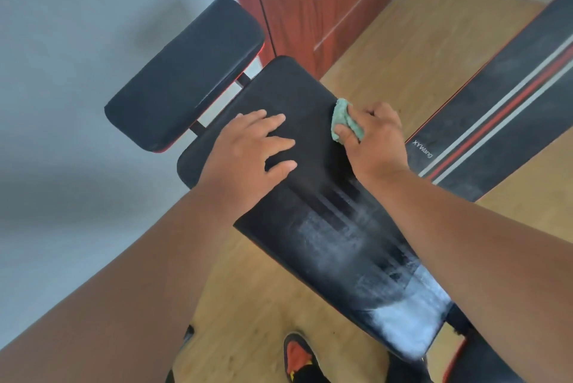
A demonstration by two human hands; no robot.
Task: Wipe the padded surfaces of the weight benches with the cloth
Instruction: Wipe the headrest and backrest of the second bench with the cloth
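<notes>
The cloth [345, 120], soft, light and bunched, is sitting on the bench pad [313, 196] at its far right edge; my right hand [373, 140] is pinching it shut while my left hand [248, 147] is pressing flat, fingers spread, steadying the firm, dusty padding.

Both forearms are bare up to the frame's edge, with no sleeves, watch or bands on the wrists. The left hand [248, 147] and right hand [376, 137] wear no gloves or rings, and the fingers [274, 120] end in short, unpainted nails. Below, one foot wears a black sneaker [299, 358] with an orange-red top and a small yellow accent near its lower edge.
</notes>
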